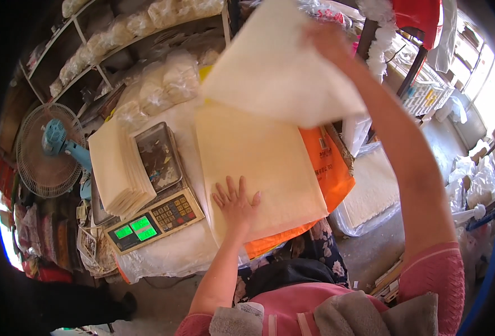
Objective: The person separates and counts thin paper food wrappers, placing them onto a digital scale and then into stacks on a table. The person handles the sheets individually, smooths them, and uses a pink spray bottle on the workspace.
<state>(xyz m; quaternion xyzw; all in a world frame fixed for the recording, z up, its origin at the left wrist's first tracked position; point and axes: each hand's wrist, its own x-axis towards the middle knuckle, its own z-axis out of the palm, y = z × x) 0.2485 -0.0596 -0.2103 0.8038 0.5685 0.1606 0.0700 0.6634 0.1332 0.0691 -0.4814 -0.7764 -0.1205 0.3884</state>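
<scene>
One left hand (237,210) and one right hand (327,42) are seen. One lifted pale sheet (275,67), one flat stack of sheets (264,162), one layered pile (115,168), one digital weighing scale (174,217), one electric fan (54,137) and one plastic-wrapped slab (369,193) can be counted.

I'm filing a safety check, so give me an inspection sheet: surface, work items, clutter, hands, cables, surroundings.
Surface: table covered in wrinkled, pale plastic.
Work items: flat pale sheet partly over orange plastic; raised sheet, motion-blurred.
Clutter: scale, display lit green, bearing a layered pale pile; bagged bundles behind.
Hands: left hand flat on the flat pale sheet, fingers spread; right hand up, holding the raised sheet, fingers blurred.
Cables: thin dark line under the table, possibly a cord; unclear.
Surroundings: fan at left, white basket at right.
</scene>
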